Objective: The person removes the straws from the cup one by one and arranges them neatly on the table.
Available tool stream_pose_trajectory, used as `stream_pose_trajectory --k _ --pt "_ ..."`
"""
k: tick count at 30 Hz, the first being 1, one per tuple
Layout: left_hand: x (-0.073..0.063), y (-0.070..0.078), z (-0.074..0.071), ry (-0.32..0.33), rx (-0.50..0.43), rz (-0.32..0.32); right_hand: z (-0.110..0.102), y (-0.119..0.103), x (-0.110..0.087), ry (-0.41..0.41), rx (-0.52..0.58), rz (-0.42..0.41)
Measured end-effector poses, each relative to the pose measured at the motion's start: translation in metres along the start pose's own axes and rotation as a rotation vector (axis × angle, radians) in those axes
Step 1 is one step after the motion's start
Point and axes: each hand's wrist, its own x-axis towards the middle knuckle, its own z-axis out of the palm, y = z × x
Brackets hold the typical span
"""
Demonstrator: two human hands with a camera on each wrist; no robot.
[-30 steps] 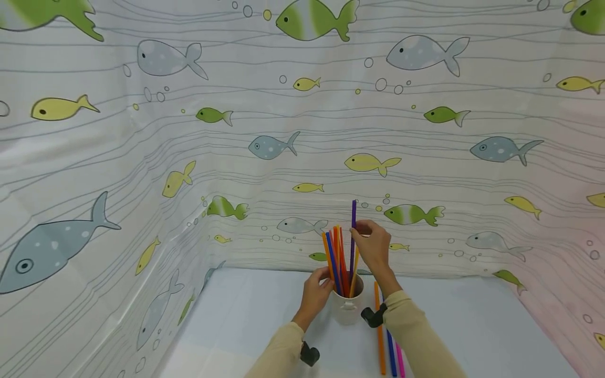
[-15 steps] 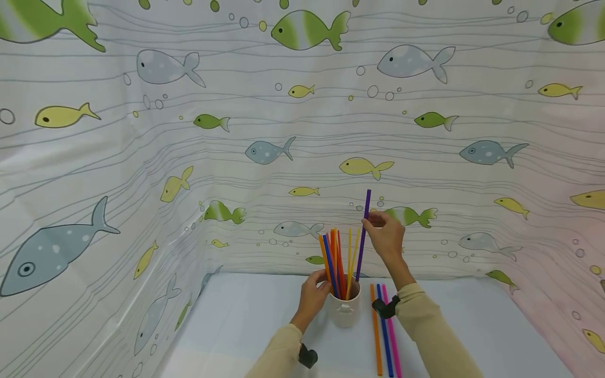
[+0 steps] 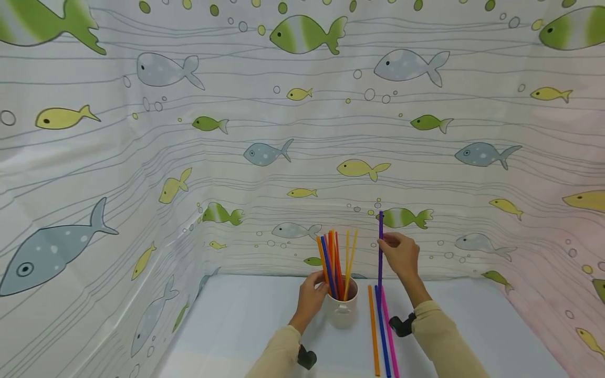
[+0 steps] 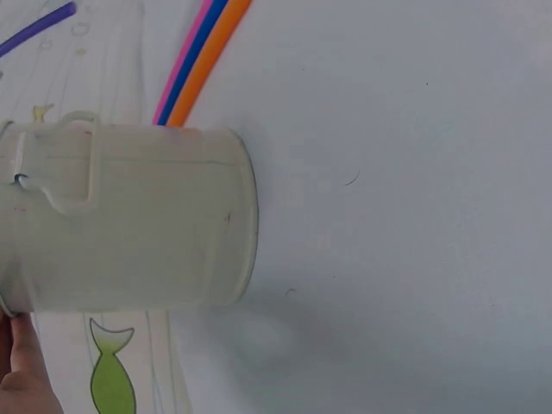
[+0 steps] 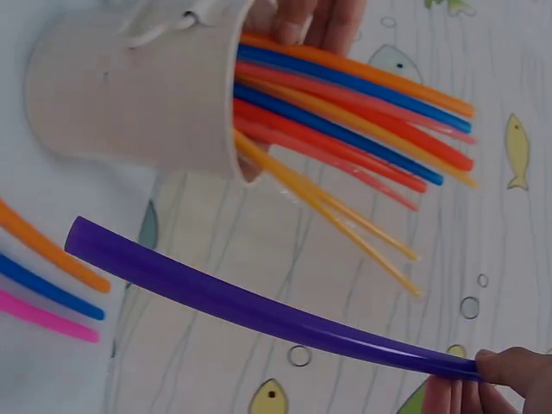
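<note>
Between the thumb and fingertips of my right hand a purple straw is pinched near its top. It stands nearly upright, right of the white cup, and its lower end overlaps the straws on the table in the head view. My left hand holds the cup at its left rim, fingers beside the straws. Several orange, blue, red and yellow straws lean out of the cup. An orange straw, a blue straw and a pink straw lie side by side on the table.
The white table runs back to a curtain printed with fish, which also encloses the left and right sides. A small wire handle fitting sticks out from the cup's side.
The purple straw has come out of the cup and moved right, then lower, over the straws on the table. My left hand stays at the cup. The head view has shifted slightly.
</note>
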Motion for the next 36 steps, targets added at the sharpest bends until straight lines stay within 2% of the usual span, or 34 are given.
stream_pose_trajectory --k 5,11,16,20,27,36 --pt "0.001 0.0 0.0 -0.009 0.0 -0.012 -0.003 0.035 -0.016 -0.057 -0.053 0.056" --pt "0.003 0.001 0.0 -0.01 -0.008 -0.008 -0.004 0.066 -0.03 -0.13 -0.07 0.14" --pt "0.005 -0.002 0.002 0.002 -0.002 0.033 -0.002 0.085 -0.041 -0.187 -0.072 0.214" --pt "0.006 -0.005 0.002 0.008 -0.007 0.051 0.0 0.098 -0.051 -0.232 -0.098 0.269" --pt "0.006 -0.003 0.001 -0.003 0.003 -0.002 0.001 0.113 -0.065 -0.255 -0.13 0.296" --pt "0.005 -0.002 0.002 0.001 0.006 0.002 0.004 0.128 -0.078 -0.3 -0.143 0.385"
